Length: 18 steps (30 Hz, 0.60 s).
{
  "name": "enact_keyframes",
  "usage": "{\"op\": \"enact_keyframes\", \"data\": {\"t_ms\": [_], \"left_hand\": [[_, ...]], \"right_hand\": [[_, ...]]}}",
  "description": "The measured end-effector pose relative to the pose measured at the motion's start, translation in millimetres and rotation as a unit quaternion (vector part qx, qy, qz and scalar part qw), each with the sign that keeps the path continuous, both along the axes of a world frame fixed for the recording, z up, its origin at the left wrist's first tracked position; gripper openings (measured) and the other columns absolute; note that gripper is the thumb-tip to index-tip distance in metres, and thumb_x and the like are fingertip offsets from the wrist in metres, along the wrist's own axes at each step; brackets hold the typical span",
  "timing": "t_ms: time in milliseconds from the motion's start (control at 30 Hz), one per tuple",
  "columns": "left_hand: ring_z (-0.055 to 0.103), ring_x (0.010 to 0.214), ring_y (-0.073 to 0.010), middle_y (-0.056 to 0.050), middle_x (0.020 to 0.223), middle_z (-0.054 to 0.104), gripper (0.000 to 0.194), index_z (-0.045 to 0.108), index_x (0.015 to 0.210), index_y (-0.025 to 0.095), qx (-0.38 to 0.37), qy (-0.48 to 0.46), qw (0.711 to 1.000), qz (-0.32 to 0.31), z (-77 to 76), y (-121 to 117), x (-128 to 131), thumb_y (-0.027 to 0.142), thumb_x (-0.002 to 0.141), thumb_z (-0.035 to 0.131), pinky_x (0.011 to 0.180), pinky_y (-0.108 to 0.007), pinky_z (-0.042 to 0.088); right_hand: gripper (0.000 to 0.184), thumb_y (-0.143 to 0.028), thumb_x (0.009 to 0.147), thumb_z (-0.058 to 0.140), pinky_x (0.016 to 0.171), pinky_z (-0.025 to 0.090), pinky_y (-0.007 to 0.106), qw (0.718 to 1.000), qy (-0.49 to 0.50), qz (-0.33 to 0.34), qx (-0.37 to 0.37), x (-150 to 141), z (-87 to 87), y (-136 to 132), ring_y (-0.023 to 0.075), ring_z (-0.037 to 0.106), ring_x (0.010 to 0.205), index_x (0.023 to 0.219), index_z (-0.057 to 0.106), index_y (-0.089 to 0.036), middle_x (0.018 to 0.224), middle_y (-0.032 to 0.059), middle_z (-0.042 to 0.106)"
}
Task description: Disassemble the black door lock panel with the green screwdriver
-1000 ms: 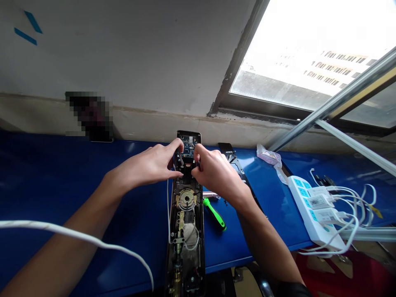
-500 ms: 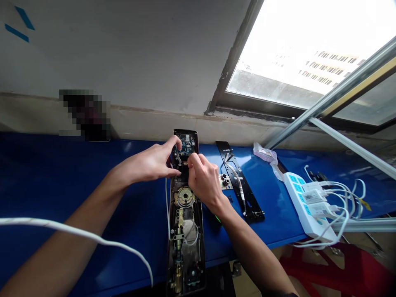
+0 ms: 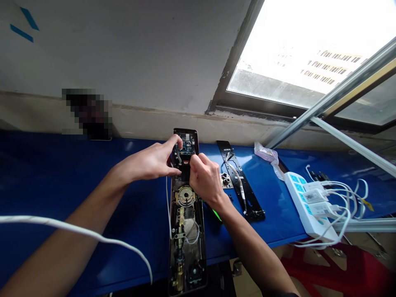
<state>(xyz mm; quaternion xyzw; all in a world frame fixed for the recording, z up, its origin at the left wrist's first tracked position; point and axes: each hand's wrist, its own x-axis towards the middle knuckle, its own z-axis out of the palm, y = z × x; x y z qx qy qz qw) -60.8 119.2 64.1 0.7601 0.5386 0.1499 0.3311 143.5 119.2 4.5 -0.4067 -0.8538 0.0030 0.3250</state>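
Note:
An opened door lock (image 3: 187,218) lies lengthwise in front of me, its inside facing up. At its far end is a dark blue circuit board (image 3: 187,146); a round metal hub and brass parts run down toward me. My left hand (image 3: 156,161) grips the left rim, thumb and forefinger curved apart over the inside, other fingers partly hidden. Closed over the right side just below the board is my right hand (image 3: 204,175). Its fingertips are hidden, so what they pinch cannot be made out. A grey cable (image 3: 177,156) runs beside the left forefinger.
Right of the lock lie a black mounting plate (image 3: 241,181) with a wire bundle, a small board (image 3: 225,180), and a green-handled tool (image 3: 217,215) partly under my arm. A white power strip (image 3: 306,206) with plugs stands farther right. A white cable (image 3: 93,234) crosses my left forearm.
My right hand has closed into a tighter grip and turned inward, slightly lower along the lock. My left hand keeps its place. The view has shifted, showing more of the black plate.

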Motion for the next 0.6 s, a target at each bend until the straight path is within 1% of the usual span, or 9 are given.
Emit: {"op": "enact_keyframes", "data": {"t_ms": [167,400,500,600], "left_hand": [[0.066,0.063,-0.0212,0.003,0.073,0.067,0.06,0.041,0.125,0.025,-0.005,0.004,1.0,0.006,-0.9,0.3,-1.2,0.04,0.077,0.074,0.055,-0.027,0.043],[0.067,0.065,-0.0218,0.003,0.074,0.067,0.061,0.041,0.125,0.026,0.0,0.0,1.0,0.008,-1.3,-0.1,-1.4,0.04,0.076,0.074,0.055,-0.027,0.042],[0.067,0.065,-0.0216,0.003,0.075,0.067,0.058,0.041,0.123,0.027,0.005,0.001,1.0,0.005,-1.2,0.4,-1.3,0.04,0.077,0.074,0.057,-0.027,0.043],[0.066,0.064,-0.0212,0.003,0.075,0.067,0.056,0.041,0.12,0.027,0.003,0.007,1.0,0.004,-1.0,0.8,-2.0,0.04,0.077,0.074,0.057,-0.027,0.043]], "right_hand": [[0.023,-0.006,0.094,0.043,0.057,0.031,0.025,1.0,0.004,0.005,0.001,-0.6,-0.5,-0.1,0.0121,0.029,0.06,0.079,0.051,-0.02,0.076,-0.0001,0.048],[0.023,-0.006,0.091,0.045,0.057,0.03,0.025,1.0,0.018,0.009,0.008,0.6,-2.5,0.7,0.0121,0.029,0.06,0.074,0.05,-0.021,0.074,-0.001,0.044],[0.025,-0.005,0.091,0.045,0.056,0.029,0.025,0.999,0.032,0.013,0.016,1.3,-2.4,0.5,0.0121,0.029,0.059,0.071,0.047,-0.021,0.072,-0.0014,0.042],[0.028,-0.005,0.09,0.045,0.056,0.028,0.026,0.998,0.048,0.017,0.024,2.4,-3.5,-1.1,0.0119,0.027,0.058,0.068,0.041,-0.022,0.07,-0.0023,0.039]]}}
